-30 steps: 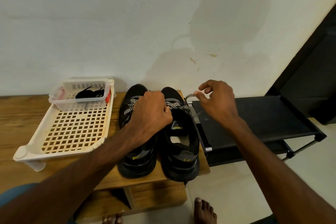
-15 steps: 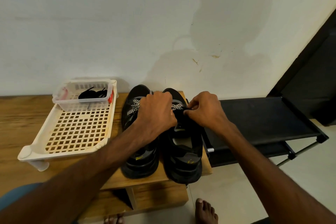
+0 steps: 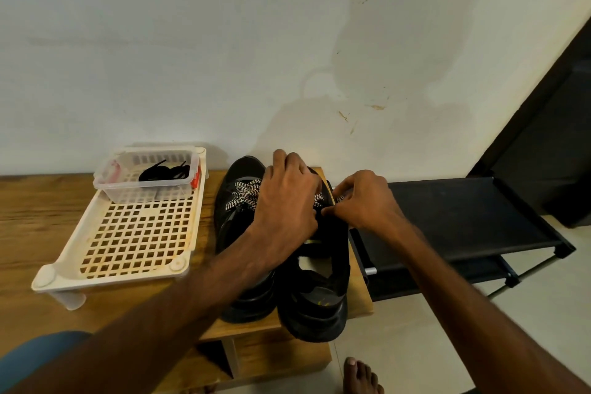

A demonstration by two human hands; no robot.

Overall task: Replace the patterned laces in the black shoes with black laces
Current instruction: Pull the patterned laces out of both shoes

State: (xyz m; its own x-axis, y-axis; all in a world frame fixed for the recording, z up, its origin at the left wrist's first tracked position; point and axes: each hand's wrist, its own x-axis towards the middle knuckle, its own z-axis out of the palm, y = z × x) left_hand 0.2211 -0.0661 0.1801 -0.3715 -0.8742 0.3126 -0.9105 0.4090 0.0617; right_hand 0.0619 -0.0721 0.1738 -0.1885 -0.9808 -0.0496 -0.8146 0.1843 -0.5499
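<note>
Two black shoes stand side by side on the wooden table (image 3: 35, 217), toes toward the wall. The left shoe (image 3: 238, 233) shows its black-and-white patterned lace (image 3: 243, 197). My left hand (image 3: 287, 201) lies over the front of the right shoe (image 3: 319, 291), fingers curled down on its laced part. My right hand (image 3: 364, 201) pinches the patterned lace (image 3: 339, 199) at that shoe's right edge. Black laces (image 3: 166, 171) lie coiled in a small clear basket (image 3: 108, 184).
The clear basket sits in the far end of a cream lattice tray (image 3: 134, 233) on the table's left. A black shoe rack (image 3: 463, 217) stands right of the table. My bare foot (image 3: 361, 376) is on the tiled floor below.
My right hand, which had pulled a lace end out to the right, came back to the right shoe and now pinches the lace at its edge. The left hand shifted slightly forward.
</note>
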